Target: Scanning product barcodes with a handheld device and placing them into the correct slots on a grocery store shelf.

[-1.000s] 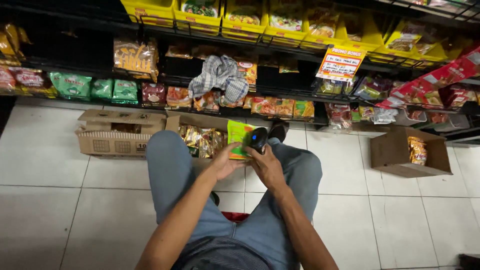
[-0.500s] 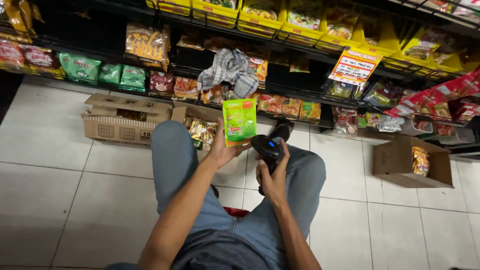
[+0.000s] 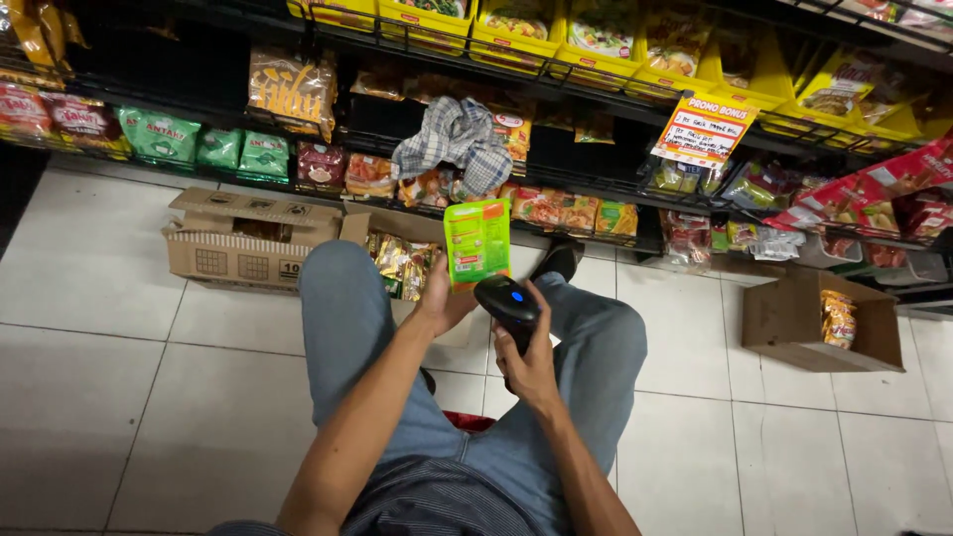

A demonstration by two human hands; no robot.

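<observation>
Left hand [image 3: 444, 298] closed on the lower edge of a green snack packet [image 3: 477, 242], held upright above the knees, in front of the lower shelf [image 3: 586, 189]. Right hand [image 3: 529, 369] wrapped around a black handheld scanner [image 3: 508, 303] (blue light on top), its head just below the packet. Open cardboard box [image 3: 238, 248] on the floor tiles to the left.

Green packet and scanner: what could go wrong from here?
The left hand pinches the green packet only by its lower edge, so it could flop or slip away from the black handheld scanner in the right hand. The scanner sits below the packet, perhaps aimed at its bottom edge, so a read may miss. The open cardboard box of packets is close by the left knee and could be knocked.
</observation>
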